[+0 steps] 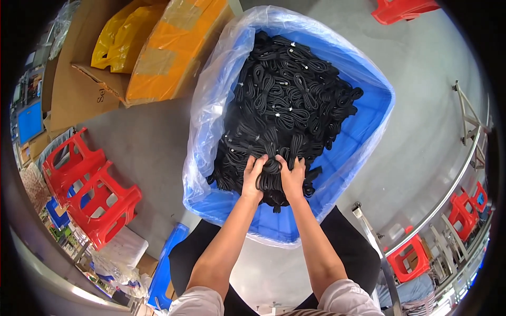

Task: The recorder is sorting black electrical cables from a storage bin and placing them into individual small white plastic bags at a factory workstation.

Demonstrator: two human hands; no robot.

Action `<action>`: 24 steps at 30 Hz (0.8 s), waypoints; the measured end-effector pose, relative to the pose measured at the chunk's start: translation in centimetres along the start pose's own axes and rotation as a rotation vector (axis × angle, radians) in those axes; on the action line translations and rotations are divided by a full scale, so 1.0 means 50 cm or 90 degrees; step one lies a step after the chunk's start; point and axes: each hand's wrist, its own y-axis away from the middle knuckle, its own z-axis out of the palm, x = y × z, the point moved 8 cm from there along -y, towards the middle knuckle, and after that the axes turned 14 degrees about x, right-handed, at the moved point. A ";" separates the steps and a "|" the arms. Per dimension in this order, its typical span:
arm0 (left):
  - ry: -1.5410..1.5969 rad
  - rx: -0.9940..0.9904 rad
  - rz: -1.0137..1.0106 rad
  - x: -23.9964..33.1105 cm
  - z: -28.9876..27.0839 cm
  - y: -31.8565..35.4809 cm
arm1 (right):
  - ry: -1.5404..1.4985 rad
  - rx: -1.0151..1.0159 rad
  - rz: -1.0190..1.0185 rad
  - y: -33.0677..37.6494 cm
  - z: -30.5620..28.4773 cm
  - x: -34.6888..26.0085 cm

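A blue bin [363, 121] lined with clear plastic film [203, 137] stands in front of me, holding a heap of coiled black cables [295, 100]. Small white ties or connectors show on several of them. Both my hands reach into its near part. My left hand [254, 176] curls its fingers round the left side of a bunch of black cables [271, 167]. From the other side, my right hand [291, 178] grips the same bunch, fingers bent over the coils. The fingertips are partly hidden among the cables.
At the upper left an open cardboard box [84, 100] with orange tape contains a yellow plastic bag [126, 37]. Red stools [100, 197] stand on the left. Another red stool [408, 258] is at the lower right, near a metal rail [445, 210]. A blue panel [166, 263] lies beside my left leg.
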 end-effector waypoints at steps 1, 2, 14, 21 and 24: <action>0.023 -0.015 -0.011 0.005 0.012 0.024 | -0.070 -0.007 0.024 0.004 -0.015 -0.002; 0.023 -0.013 -0.008 0.017 0.014 0.049 | -0.142 -0.020 0.048 0.016 -0.030 -0.014; 0.004 -0.157 0.152 0.269 0.153 0.528 | -0.343 0.061 -0.115 0.180 -0.487 -0.404; -0.028 -0.236 0.368 0.565 0.200 0.933 | -0.562 0.007 -0.239 0.377 -0.775 -0.780; 0.037 -0.276 0.477 0.738 0.140 1.105 | -0.532 -0.044 -0.408 0.505 -0.812 -0.950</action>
